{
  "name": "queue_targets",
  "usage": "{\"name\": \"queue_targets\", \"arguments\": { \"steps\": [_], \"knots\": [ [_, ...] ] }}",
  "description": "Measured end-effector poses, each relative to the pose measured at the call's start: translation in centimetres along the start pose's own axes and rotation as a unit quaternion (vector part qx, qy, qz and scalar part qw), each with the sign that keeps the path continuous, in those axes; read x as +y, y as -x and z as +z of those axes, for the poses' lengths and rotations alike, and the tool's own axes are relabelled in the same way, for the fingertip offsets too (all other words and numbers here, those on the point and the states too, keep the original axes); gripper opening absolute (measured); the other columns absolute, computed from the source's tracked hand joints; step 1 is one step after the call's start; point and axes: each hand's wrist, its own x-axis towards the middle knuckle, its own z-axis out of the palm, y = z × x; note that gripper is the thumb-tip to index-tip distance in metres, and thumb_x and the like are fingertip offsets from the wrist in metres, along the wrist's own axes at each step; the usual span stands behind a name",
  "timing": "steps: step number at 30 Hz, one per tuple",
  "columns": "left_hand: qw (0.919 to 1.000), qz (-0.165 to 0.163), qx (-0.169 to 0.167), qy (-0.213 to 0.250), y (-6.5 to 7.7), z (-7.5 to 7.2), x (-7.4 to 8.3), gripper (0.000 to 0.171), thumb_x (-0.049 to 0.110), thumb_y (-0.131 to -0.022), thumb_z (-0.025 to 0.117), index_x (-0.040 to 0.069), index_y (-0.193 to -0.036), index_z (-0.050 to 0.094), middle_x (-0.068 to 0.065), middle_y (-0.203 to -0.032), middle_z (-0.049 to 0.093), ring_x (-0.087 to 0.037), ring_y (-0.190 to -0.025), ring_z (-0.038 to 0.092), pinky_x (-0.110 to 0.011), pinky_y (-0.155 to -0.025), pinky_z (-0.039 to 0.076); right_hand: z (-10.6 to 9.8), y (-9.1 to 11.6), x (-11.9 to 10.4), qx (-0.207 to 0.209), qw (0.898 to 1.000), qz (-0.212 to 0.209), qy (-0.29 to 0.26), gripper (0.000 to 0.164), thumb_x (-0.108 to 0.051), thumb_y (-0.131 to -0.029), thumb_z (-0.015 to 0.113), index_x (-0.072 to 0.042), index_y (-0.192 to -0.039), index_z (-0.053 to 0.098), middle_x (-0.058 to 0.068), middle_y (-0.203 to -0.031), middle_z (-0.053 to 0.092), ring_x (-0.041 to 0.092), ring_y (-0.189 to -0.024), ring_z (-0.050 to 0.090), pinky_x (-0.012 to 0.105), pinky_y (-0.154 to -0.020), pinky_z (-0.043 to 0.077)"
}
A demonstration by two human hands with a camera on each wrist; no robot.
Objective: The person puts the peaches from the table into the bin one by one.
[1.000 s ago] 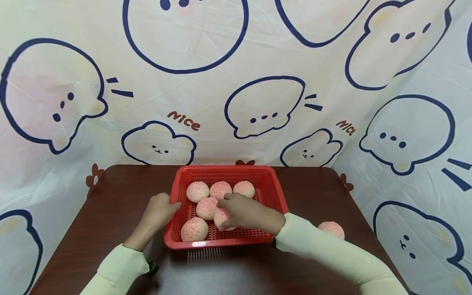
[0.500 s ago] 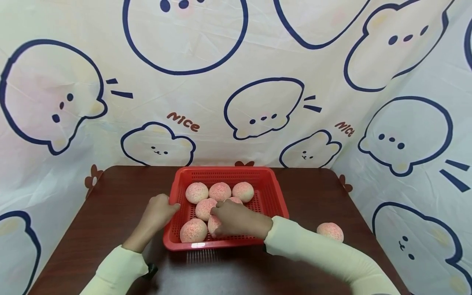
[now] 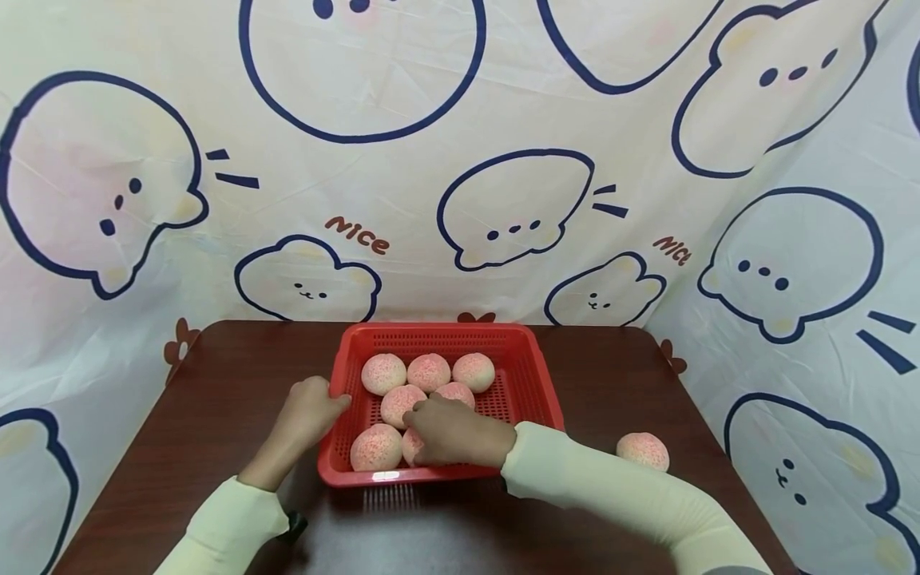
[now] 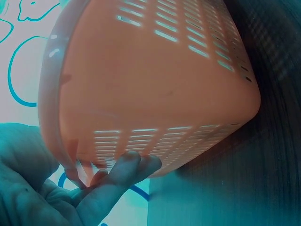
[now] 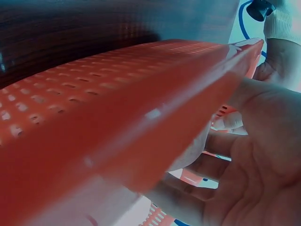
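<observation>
A red plastic basket [image 3: 539, 383] with slotted walls stands on the table and holds several pink-speckled, whitish peaches [image 3: 429, 373]. My left hand [image 3: 309, 411] grips the basket's left rim. In the left wrist view, that hand's fingers [image 4: 124, 169] lie against the slotted outer wall. My right hand [image 3: 460, 433] is inside the basket near its front wall, holding a peach [image 3: 411, 447] beside the front-left one [image 3: 377, 449]. The right wrist view shows the fingers curled around this peach [image 5: 194, 153], partly hidden by the basket's rim.
One more peach [image 3: 643, 452] lies on the dark brown table [image 3: 596, 375] to the right of the basket, beyond the right forearm. A cloth [image 3: 402, 184] printed with cartoon faces hangs behind and along both sides of the table.
My right hand has moved left and slightly toward the front of the basket with its peach. A peach in the middle row has come into view behind it. The left hand stays on the rim.
</observation>
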Motion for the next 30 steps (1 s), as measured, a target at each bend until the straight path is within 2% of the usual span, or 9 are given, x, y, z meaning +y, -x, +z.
{"name": "queue_targets", "arguments": {
  "steps": [5, 10, 18, 21, 25, 28, 30],
  "knots": [
    [1.0000, 0.003, 0.003, -0.004, 0.0, 0.1, 0.1, 0.025, 0.010, -0.096, 0.060, -0.012, -0.108, 0.064, -0.020, -0.084, 0.072, -0.020, -0.065, 0.074, -0.039, -0.062, 0.064, 0.3, -0.1, -0.1, -0.012, 1.000, 0.001, -0.008, 0.041, -0.033, -0.088, 0.078, -0.018, -0.124, 0.069, 0.000, -0.113, 0.069, 0.020, -0.101, 0.062, 0.032, -0.076, 0.057],
    [0.9999, 0.007, 0.003, -0.008, 0.1, 0.1, 0.1, 0.025, 0.010, -0.095, 0.060, -0.012, -0.107, 0.064, -0.019, -0.083, 0.072, -0.020, -0.064, 0.073, -0.039, -0.061, 0.064, 0.6, -0.2, -0.1, -0.005, 1.000, -0.004, -0.005, 0.035, -0.031, -0.088, 0.077, -0.018, -0.119, 0.070, -0.001, -0.108, 0.069, 0.017, -0.093, 0.062, 0.030, -0.075, 0.056],
    [0.9995, 0.014, 0.014, -0.023, 0.0, 0.1, 0.0, 0.022, 0.011, -0.094, 0.060, -0.010, -0.097, 0.065, -0.018, -0.077, 0.071, -0.019, -0.061, 0.072, -0.034, -0.056, 0.062, 0.9, -0.5, -0.4, 0.008, 1.000, 0.013, 0.002, 0.033, -0.031, -0.086, 0.078, -0.019, -0.116, 0.072, -0.001, -0.105, 0.070, 0.020, -0.094, 0.065, 0.033, -0.063, 0.054],
    [0.9992, 0.018, 0.016, -0.032, -0.1, 0.0, 0.0, 0.021, 0.011, -0.093, 0.060, -0.009, -0.092, 0.066, -0.017, -0.073, 0.070, -0.018, -0.060, 0.071, -0.032, -0.054, 0.061, 1.1, -0.6, -0.6, 0.011, 1.000, 0.023, -0.006, 0.027, -0.028, -0.085, 0.078, -0.019, -0.111, 0.072, 0.000, -0.099, 0.068, 0.021, -0.093, 0.062, 0.033, -0.060, 0.052],
    [0.9993, 0.014, 0.015, -0.032, -0.1, 0.1, -0.1, 0.022, 0.012, -0.094, 0.060, -0.009, -0.094, 0.066, -0.016, -0.074, 0.070, -0.018, -0.060, 0.070, -0.032, -0.054, 0.061, 1.1, -0.8, -0.8, 0.000, 0.999, 0.034, -0.029, 0.020, -0.024, -0.087, 0.077, -0.018, -0.105, 0.070, 0.002, -0.094, 0.063, 0.020, -0.088, 0.056, 0.031, -0.059, 0.048],
    [0.9992, 0.013, 0.016, -0.034, -0.1, 0.1, -0.1, 0.022, 0.012, -0.094, 0.060, -0.010, -0.094, 0.066, -0.017, -0.074, 0.070, -0.018, -0.060, 0.071, -0.033, -0.055, 0.061, 0.9, -0.8, -1.0, -0.012, 0.998, 0.041, -0.055, 0.011, -0.019, -0.088, 0.075, -0.018, -0.094, 0.066, 0.001, -0.089, 0.058, 0.018, -0.084, 0.051, 0.029, -0.058, 0.045],
    [0.9992, 0.012, 0.015, -0.036, 0.0, 0.0, -0.1, 0.022, 0.012, -0.094, 0.060, -0.010, -0.093, 0.066, -0.017, -0.074, 0.070, -0.018, -0.060, 0.071, -0.034, -0.055, 0.061, 0.8, -0.8, -1.1, -0.017, 0.997, 0.042, -0.067, 0.012, -0.017, -0.088, 0.074, -0.018, -0.085, 0.062, 0.001, -0.085, 0.056, 0.018, -0.082, 0.049, 0.028, -0.056, 0.044]
  ]
}}
